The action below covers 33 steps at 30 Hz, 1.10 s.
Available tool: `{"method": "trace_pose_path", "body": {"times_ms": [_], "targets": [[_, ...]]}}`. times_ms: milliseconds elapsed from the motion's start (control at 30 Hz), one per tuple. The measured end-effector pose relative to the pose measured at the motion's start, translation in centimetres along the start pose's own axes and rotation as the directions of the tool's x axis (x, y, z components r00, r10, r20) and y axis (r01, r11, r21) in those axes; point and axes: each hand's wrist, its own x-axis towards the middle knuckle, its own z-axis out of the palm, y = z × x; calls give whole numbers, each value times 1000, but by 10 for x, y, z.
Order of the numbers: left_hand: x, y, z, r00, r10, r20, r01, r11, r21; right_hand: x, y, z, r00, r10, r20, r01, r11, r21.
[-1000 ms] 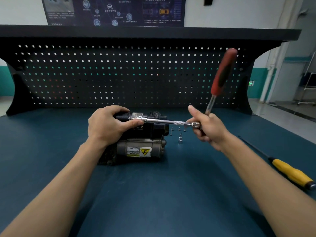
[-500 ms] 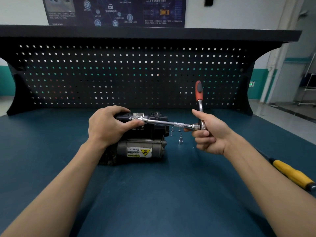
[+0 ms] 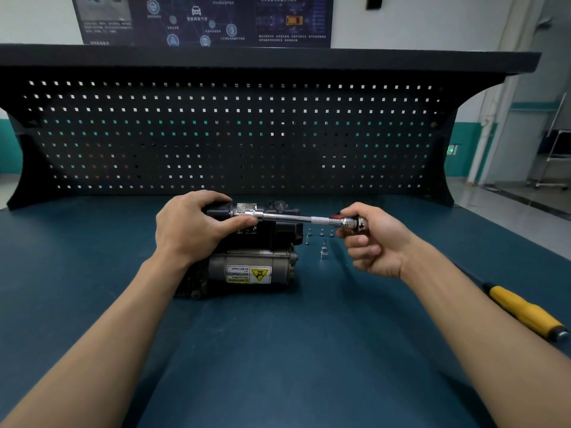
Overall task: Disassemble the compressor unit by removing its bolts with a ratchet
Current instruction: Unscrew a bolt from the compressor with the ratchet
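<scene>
The compressor unit point(image 3: 256, 261), black on top with a grey motor and a yellow warning label, lies mid-bench. My left hand point(image 3: 188, 227) grips its upper left end, thumb against the socket end of a chrome extension bar point(image 3: 290, 217) that runs level to the right. My right hand point(image 3: 374, 239) holds the ratchet head point(image 3: 355, 223) at the bar's right end. The ratchet's red handle is almost wholly hidden behind that hand. Several removed bolts point(image 3: 321, 232) stand on the bench behind the bar.
A loose socket point(image 3: 324, 251) stands just right of the compressor. A yellow-handled screwdriver point(image 3: 522, 310) lies at the right, near my right forearm. A black pegboard point(image 3: 234, 134) walls off the back of the blue bench point(image 3: 278, 350).
The ratchet's red handle swung from upright and tilted right, down and away, until it dropped out of sight behind my right hand. My left hand and the compressor stayed put.
</scene>
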Motion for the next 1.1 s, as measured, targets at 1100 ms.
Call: {"method": "trace_pose_path", "body": {"times_ms": [1100], "targets": [[1,-3,-1,998,54,11,-54,998,32,1,9,-5,673,-731,114,630,485,-606]]}}
